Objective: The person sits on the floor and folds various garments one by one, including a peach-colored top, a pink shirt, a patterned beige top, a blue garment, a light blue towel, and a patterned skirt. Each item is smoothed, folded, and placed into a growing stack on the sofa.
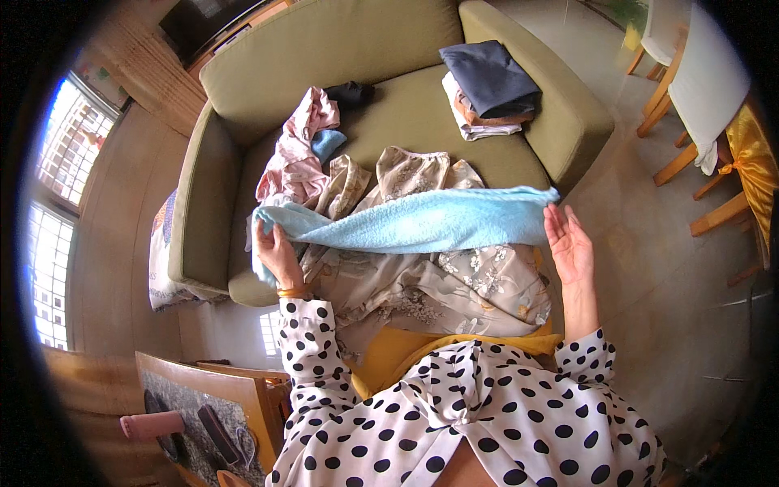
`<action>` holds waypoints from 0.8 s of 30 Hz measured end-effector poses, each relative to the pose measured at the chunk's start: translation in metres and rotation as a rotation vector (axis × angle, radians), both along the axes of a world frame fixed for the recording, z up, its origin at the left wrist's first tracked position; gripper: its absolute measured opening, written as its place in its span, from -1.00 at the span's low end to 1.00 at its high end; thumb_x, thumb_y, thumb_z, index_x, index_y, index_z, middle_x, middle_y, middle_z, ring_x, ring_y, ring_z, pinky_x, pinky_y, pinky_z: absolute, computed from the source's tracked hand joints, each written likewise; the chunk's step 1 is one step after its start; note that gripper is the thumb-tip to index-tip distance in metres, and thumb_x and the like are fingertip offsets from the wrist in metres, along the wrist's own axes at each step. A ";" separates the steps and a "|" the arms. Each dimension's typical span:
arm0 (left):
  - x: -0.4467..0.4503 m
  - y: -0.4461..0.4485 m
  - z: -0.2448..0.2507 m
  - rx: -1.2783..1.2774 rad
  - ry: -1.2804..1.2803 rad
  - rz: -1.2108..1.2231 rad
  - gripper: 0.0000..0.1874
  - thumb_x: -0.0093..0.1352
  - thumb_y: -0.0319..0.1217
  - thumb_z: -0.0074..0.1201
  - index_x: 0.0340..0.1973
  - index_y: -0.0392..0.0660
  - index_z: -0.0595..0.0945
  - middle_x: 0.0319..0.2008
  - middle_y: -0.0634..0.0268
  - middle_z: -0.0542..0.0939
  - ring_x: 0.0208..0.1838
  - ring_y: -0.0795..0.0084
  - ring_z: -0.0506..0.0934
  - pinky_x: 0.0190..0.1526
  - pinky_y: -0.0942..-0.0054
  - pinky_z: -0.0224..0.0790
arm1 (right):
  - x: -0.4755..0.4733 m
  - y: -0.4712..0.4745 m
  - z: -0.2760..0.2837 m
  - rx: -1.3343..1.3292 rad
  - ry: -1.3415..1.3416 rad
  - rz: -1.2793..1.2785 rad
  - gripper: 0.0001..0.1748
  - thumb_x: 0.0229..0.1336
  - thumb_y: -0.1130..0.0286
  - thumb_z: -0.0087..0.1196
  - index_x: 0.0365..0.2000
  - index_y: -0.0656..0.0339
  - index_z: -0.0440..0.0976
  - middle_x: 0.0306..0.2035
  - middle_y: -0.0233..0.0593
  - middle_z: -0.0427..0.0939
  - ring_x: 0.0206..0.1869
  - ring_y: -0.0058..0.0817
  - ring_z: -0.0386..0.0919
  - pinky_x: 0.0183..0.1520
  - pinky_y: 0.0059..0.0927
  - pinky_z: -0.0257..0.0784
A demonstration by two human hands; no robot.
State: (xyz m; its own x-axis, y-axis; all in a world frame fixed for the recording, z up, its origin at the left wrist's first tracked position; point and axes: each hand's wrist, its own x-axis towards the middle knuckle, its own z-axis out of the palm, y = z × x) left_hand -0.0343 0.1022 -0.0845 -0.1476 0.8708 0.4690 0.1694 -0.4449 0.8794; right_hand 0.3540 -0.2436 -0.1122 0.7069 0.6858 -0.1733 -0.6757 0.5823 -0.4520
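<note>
A light blue terry towel (426, 222) stretches across in front of me, lengthwise folded or bunched. Its left end is pinched between the thumb and fingers of my left hand (277, 252), with a corner hanging below. My right hand (569, 243) is palm up at the towel's other end, fingers spread; whether the fingertips grip the edge cannot be told. Beneath the towel, beige floral fabric (389, 298) lies over my lap and reaches onto the green sofa (389, 115). Pink crumpled clothing (298, 152) rests beyond my left hand, beside a small blue cloth (328, 144).
A folded stack topped by a dark blue garment (493, 76) sits near the sofa's right arm. Black cloth (350, 93) lies by the backrest. At lower left, a table (207, 389) holds a pink bottle (152, 424) and a dark case (218, 433). Covered chairs (706, 91) stand at right.
</note>
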 end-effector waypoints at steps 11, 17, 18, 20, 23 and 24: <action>0.000 -0.006 -0.020 -0.085 -0.110 0.029 -0.55 0.38 -0.49 0.00 0.15 -0.37 0.35 -0.05 0.13 0.52 -0.11 0.43 0.49 -0.04 0.49 0.35 | 0.004 0.055 0.004 -0.804 -1.656 -0.375 -0.71 0.00 0.65 0.09 -0.19 0.33 0.49 -0.03 -0.12 0.48 -0.01 -0.14 0.45 0.01 -0.33 0.40; -0.003 0.004 -0.012 -0.203 -0.203 0.052 -0.45 0.31 -0.56 0.06 0.20 -0.27 0.29 -0.08 0.24 0.49 -0.22 0.52 0.48 -0.21 0.59 0.37 | 0.026 0.087 0.004 -1.185 -1.944 -0.252 -0.71 -0.07 0.54 0.16 -0.23 0.31 0.52 -0.17 -0.09 0.48 -0.06 -0.12 0.42 0.00 -0.19 0.37; -0.003 0.002 -0.004 -0.257 -0.229 0.010 -0.40 0.29 -0.57 0.06 0.24 -0.23 0.25 -0.22 0.30 0.50 -0.34 0.60 0.46 -0.36 0.65 0.34 | 0.027 0.089 0.008 -1.232 -1.982 -0.228 -0.74 -0.07 0.52 0.16 -0.26 0.31 0.53 -0.19 -0.09 0.47 -0.08 -0.13 0.43 -0.02 -0.18 0.38; -0.004 0.004 0.003 -0.311 -0.296 -0.039 -0.39 0.29 -0.58 0.06 0.24 -0.21 0.24 -0.29 0.34 0.50 -0.39 0.62 0.45 -0.40 0.65 0.33 | 0.030 0.092 0.010 -1.239 -1.970 -0.221 -0.81 -0.04 0.50 0.15 -0.32 0.29 0.53 -0.23 -0.10 0.48 -0.11 -0.14 0.44 -0.06 -0.18 0.39; -0.006 0.020 0.012 -0.144 -0.410 -0.085 -0.37 0.27 -0.61 0.03 0.26 -0.19 0.24 -0.43 0.38 0.50 -0.47 0.63 0.43 -0.42 0.66 0.31 | 0.043 0.097 0.016 -1.127 -1.872 -0.270 -0.90 0.04 0.45 0.09 -0.40 0.25 0.53 -0.28 -0.11 0.49 -0.17 -0.13 0.46 -0.12 -0.17 0.40; 0.003 0.030 0.024 -0.077 -0.382 -0.080 -0.37 0.27 -0.62 0.03 0.26 -0.20 0.23 -0.44 0.36 0.52 -0.47 0.62 0.44 -0.42 0.65 0.32 | 0.051 0.099 0.024 -1.117 -1.863 -0.279 -0.89 0.06 0.43 0.08 -0.41 0.25 0.52 -0.30 -0.11 0.49 -0.19 -0.12 0.47 -0.14 -0.17 0.40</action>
State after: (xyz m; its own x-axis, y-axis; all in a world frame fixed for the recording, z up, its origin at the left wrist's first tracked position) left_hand -0.0317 0.1319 -0.0601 -0.2286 0.9171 0.3265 -0.2090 -0.3738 0.9037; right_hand 0.4048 -0.1445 -0.0886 0.5241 0.6961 0.4906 0.8406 -0.3306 -0.4290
